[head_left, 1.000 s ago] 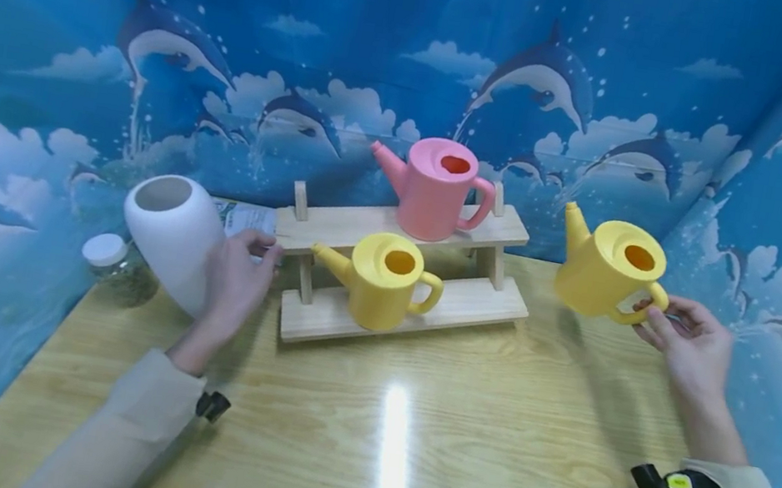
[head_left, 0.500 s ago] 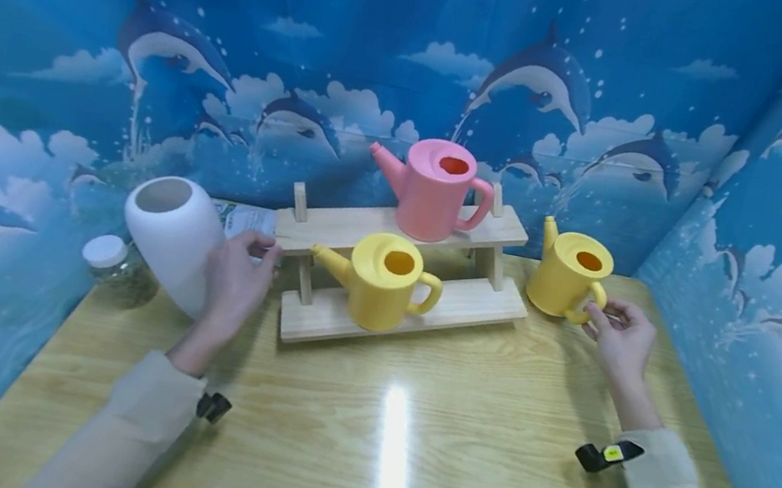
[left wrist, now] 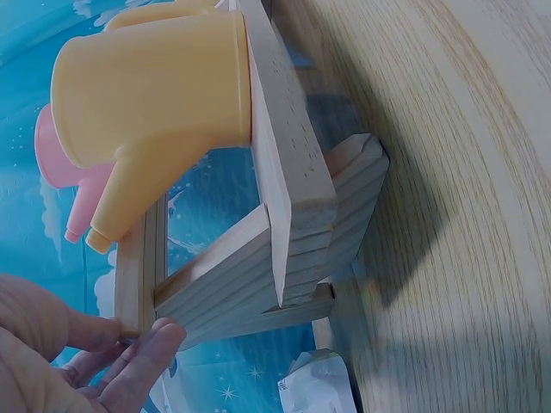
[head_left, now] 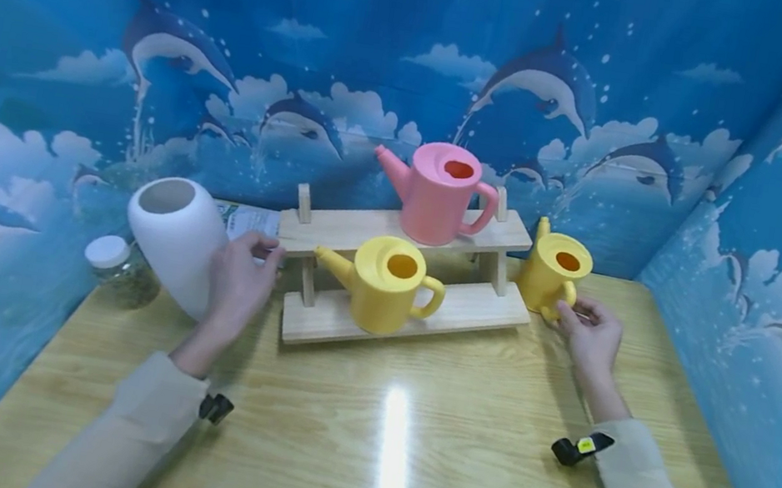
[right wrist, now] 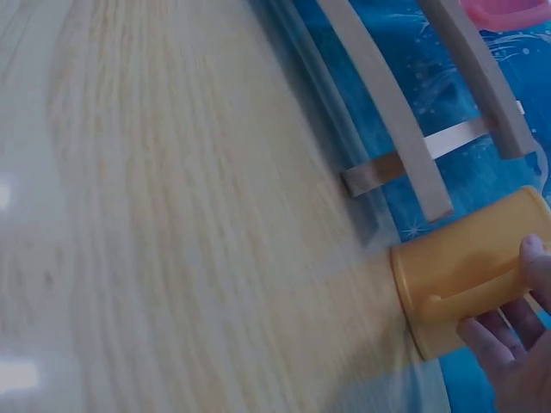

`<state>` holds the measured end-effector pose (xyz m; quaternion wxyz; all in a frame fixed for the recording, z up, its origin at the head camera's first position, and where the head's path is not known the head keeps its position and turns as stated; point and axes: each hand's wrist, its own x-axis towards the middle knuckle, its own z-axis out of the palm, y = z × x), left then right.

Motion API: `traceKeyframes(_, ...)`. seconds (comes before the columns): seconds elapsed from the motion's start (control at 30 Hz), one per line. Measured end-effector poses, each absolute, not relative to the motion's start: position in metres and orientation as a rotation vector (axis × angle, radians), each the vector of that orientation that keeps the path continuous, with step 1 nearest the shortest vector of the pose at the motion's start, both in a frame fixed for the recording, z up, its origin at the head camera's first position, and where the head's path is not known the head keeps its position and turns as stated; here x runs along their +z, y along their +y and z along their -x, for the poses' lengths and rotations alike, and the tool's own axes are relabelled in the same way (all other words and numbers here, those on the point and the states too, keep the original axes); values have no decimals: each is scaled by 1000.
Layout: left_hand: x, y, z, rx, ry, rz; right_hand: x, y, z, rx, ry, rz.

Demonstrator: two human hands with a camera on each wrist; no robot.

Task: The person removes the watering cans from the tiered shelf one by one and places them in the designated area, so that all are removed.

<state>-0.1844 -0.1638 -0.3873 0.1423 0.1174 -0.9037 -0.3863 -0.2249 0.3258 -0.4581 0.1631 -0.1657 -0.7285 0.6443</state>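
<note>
Rightmost watering can [head_left: 545,279] in right hand [head_left: 593,337], left hand [head_left: 240,279] well apart

One yellow watering can [head_left: 545,277] at the right hand [head_left: 593,337], a second yellow watering can [head_left: 382,302] between the hands, and one pink watering can [head_left: 434,207] also between them: three in all. One two-tier wooden stand [head_left: 469,303], its end at the left hand [head_left: 240,280]. Just outside that hand, one white vase [head_left: 173,241]; farther out, one lidded jar [head_left: 129,285]. Behind it, one packet [head_left: 252,219].
</note>
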Motion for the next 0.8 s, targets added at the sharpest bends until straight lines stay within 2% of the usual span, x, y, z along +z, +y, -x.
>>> traceKeyframes(0.13,-387,-164,184,-1121,-2599,-327,-445,328,225,1755,-2079,435)
traceKeyframes(0.33,-388,-165,184,-1120,-2590,-309,-405,319,234,1559,-2089,238)
traceKeyframes(0.57,-388,-167,183,-1109,-2593,-287,-363,272,244,1569,-2302,-31)
traceKeyframes(0.8,-388,-166,183,-1125,-2598,-305,-350,232,271,1712,-2358,-220)
